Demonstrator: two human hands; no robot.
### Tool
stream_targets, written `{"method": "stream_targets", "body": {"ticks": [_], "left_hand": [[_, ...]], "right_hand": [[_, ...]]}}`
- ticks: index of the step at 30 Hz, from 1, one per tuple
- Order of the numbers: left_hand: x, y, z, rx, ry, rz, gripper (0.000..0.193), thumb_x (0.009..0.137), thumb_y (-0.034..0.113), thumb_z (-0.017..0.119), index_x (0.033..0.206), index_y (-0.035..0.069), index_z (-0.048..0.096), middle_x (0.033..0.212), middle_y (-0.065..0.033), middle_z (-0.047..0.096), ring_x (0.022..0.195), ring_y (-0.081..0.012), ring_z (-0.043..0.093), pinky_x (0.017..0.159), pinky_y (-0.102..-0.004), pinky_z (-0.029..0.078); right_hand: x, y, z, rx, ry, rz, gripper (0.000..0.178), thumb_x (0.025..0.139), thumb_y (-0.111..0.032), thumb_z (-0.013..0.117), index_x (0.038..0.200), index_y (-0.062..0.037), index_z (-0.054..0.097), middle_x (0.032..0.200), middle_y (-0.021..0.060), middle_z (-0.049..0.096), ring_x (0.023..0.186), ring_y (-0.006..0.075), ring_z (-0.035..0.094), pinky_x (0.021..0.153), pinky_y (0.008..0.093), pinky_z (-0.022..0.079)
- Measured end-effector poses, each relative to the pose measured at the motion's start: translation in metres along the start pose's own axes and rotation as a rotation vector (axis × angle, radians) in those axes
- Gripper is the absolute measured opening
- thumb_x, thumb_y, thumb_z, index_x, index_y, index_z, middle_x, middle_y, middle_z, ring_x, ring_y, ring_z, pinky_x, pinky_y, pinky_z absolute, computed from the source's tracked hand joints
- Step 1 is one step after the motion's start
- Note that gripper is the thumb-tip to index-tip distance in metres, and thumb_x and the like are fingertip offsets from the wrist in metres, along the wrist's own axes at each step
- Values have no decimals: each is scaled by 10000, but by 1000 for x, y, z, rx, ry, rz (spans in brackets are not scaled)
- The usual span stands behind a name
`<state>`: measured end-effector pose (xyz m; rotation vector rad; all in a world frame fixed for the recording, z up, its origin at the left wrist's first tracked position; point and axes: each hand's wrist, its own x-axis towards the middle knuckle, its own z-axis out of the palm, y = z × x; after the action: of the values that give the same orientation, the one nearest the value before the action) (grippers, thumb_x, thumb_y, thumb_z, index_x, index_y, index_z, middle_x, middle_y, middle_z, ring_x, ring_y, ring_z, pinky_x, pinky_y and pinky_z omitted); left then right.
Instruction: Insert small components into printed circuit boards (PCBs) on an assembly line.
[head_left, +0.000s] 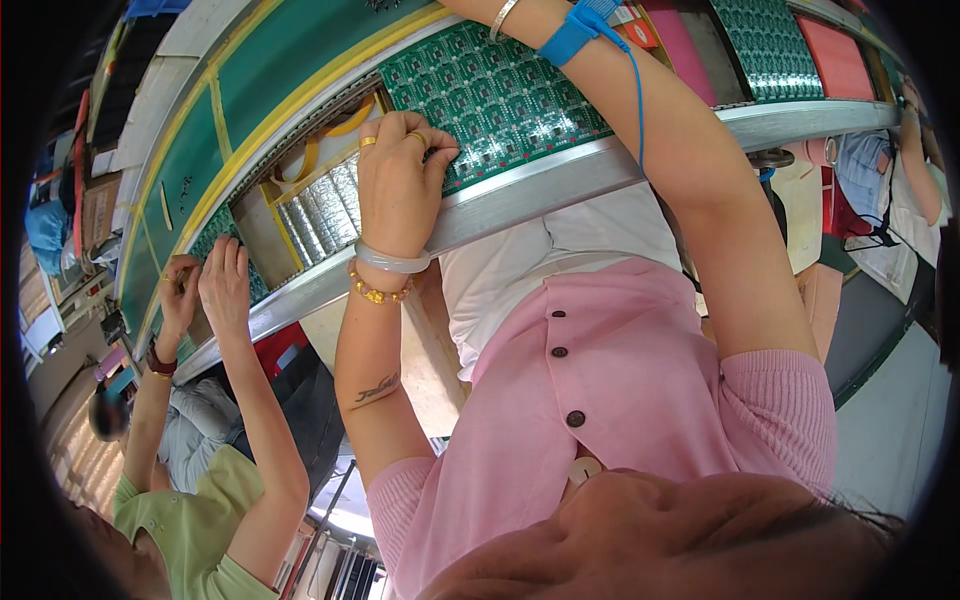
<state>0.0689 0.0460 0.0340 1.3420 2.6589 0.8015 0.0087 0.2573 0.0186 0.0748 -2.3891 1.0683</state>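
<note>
A large green circuit board panel (490,85), full of small repeated parts, lies along the bench in front of me. My left hand (400,175) rests over the panel's left end, with rings and a pale bangle on it. Its fingers are curled, thumb and forefinger pinched together just above the board; whatever may be between them is too small to make out. My right forearm crosses over the panel from the right, wearing a blue wrist strap (568,40) with a coiled cord. Beyond that wrist, the top edge of the picture cuts off my right hand.
A silver metal rail (540,185) runs along the near edge. Left of the panel lie a silvery sheet (322,208) and yellow tape rolls. A co-worker's hands (215,280) work over another board further left. A pink-red sheet (838,60) and another green panel (765,50) lie right.
</note>
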Motion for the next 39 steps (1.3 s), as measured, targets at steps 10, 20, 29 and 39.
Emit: {"method": "stream_targets", "body": {"ticks": [10, 20, 29, 39], "left_hand": [[21, -16, -12, -85, 51, 44, 168, 669, 128, 737, 799, 44, 669, 889, -88, 596, 867, -283, 513, 772, -374, 416], [126, -110, -2, -2, 215, -77, 212, 750, 308, 703, 878, 140, 722, 903, -72, 644, 880, -277, 551, 793, -377, 450], [123, -104, 3, 58, 224, -18, 170, 793, 255, 665, 860, 102, 697, 877, -59, 657, 841, -255, 588, 756, -348, 468], [117, -98, 1, -117, 256, -147, 192, 795, 271, 680, 892, 107, 700, 800, -54, 687, 731, -168, 655, 688, -279, 494]], "right_hand": [[-27, -72, -54, -314, 8, 71, 88, 803, -101, 581, 839, -40, 633, 796, 141, 623, 761, 323, 596, 687, 389, 482], [-130, -58, -82, 101, -134, 159, 104, 816, -162, 621, 895, -95, 617, 802, 53, 619, 752, 247, 582, 650, 339, 467], [-147, -41, -80, -185, -84, -21, 97, 751, -90, 646, 818, -67, 579, 871, 56, 555, 867, 258, 513, 751, 351, 428], [-151, -34, -71, -302, -133, 3, 77, 734, -97, 661, 785, -80, 605, 887, 32, 553, 895, 242, 505, 781, 350, 431]]}}
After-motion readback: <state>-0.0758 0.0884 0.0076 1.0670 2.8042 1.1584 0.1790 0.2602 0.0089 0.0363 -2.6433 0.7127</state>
